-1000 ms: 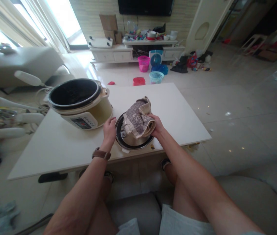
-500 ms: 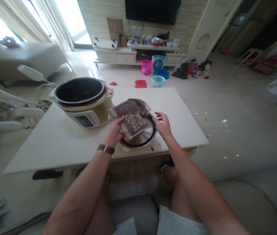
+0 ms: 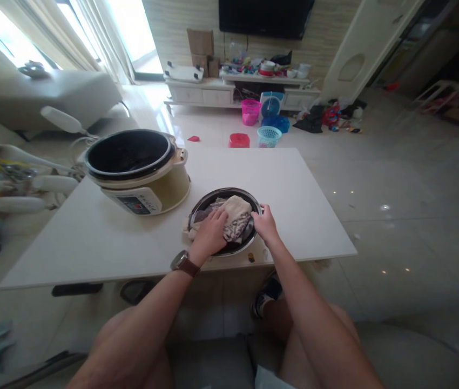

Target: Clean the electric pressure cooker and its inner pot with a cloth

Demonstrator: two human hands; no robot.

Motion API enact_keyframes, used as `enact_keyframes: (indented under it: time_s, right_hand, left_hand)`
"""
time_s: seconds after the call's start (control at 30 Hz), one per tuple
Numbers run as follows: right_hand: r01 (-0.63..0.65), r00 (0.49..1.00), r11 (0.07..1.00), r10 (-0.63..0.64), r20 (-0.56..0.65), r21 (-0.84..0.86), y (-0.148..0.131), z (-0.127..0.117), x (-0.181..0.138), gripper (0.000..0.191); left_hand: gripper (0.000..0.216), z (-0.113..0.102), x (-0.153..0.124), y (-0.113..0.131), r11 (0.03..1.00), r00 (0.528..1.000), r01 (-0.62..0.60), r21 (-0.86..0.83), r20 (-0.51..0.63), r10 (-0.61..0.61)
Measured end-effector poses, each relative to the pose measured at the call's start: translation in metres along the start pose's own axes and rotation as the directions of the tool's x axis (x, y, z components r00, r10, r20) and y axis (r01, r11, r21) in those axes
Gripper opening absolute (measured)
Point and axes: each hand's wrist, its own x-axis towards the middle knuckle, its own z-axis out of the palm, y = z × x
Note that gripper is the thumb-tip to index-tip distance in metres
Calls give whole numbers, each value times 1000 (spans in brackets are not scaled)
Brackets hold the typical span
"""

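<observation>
As cloth (image 3: 238, 209) lies under left hand (image 3: 212, 232) | right hand (image 3: 265, 224) grips lid (image 3: 249, 231)

The cloth (image 3: 238, 208) looks rough and matt, the lid (image 3: 249, 233) has shiny metal, and the table (image 3: 294, 216) is smooth white, while the floor (image 3: 391, 227) gleams glossy.

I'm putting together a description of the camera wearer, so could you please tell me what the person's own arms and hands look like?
The left hand and right hand are ungloved, and both forearms are bare. A watch with a brown strap is on the left wrist; none shows on the right wrist.
</observation>
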Motion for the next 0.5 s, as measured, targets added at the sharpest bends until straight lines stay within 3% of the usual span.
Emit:
enact_keyframes:
  time_s: [0.1,0.2,0.3,0.5]
  right_hand:
    - [-20,999,999,19,30,30,2,-4,7,35]
    - [-68,993,995,60,100,78,6,-8,10,33]
    - [-61,993,993,51,103,99,8,-7,12,32]
    - [-44,995,990,31,91,135,8,0,12,34]
  left_hand:
    - [84,5,5,0,994,993,60,90,97,-69]
    - [93,10,12,-1,990,989,73,118,123,-87]
    - [93,16,18,0,989,983,118,85,132,-129]
    - [81,22,28,16,938,939,337,81,44,-341]
